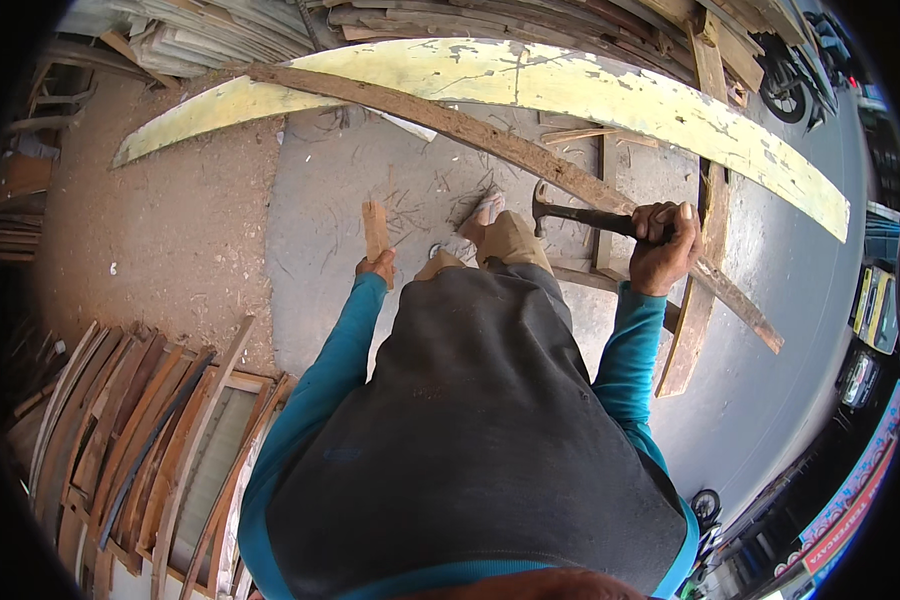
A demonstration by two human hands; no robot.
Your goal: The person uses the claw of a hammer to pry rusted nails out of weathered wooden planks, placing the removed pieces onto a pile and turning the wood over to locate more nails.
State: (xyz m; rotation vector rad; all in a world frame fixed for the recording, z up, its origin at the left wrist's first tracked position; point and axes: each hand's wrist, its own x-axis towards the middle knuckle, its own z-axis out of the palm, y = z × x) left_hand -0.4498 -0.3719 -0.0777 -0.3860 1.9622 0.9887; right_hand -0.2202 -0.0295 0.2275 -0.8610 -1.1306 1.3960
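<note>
My right hand (662,250) is wrapped round the dark handle of a claw hammer (580,214), its metal head pointing left over the work. Low at my left side, my left hand (378,268) grips a short piece of wood (374,228) with a rough upper end. Just beyond the hammer, a long brown wooden batten (450,122) runs slantwise from far left to near right. It crosses a long board with peeling pale yellow paint (570,85). Below the right end of the batten is a wooden plank (692,345).
Stacks of old timber (440,20) line the far side. Wooden frames (160,440) lean together at the near left. Splinters (410,205) litter the concrete floor by my foot (490,207). A motorcycle (785,95) and parked vehicles (875,310) stand along the road at right.
</note>
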